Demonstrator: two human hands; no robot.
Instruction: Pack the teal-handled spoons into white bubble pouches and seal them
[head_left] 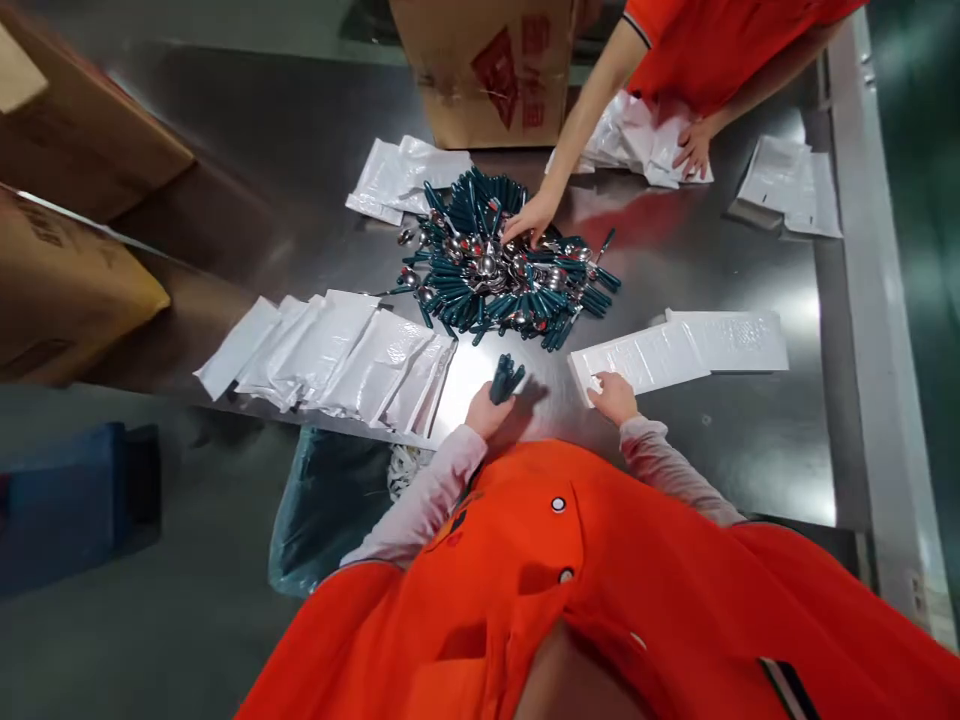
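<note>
My left hand (487, 412) is closed round a small bundle of dark green handles (506, 378), which look like those of the spoons on the table; the other ends are hidden. My right hand (615, 398) has its fingers bent over the near left corner of a white plastic bag (645, 358), at the end of an overlapping row of such bags. Beyond both hands lies a big heap of spoons (487, 265) with dark green handles and shiny metal heads. To the left of my left hand, a row of white bags (360, 365) runs along the table's edge.
Across the metal table (750, 430), a co-worker's hand (531, 220) reaches into the heap, the other hand (694, 146) resting on white bags. A cardboard box (487, 75) stands at the back, more boxes (67, 270) at left. Below the near edge is a lined bin (330, 510).
</note>
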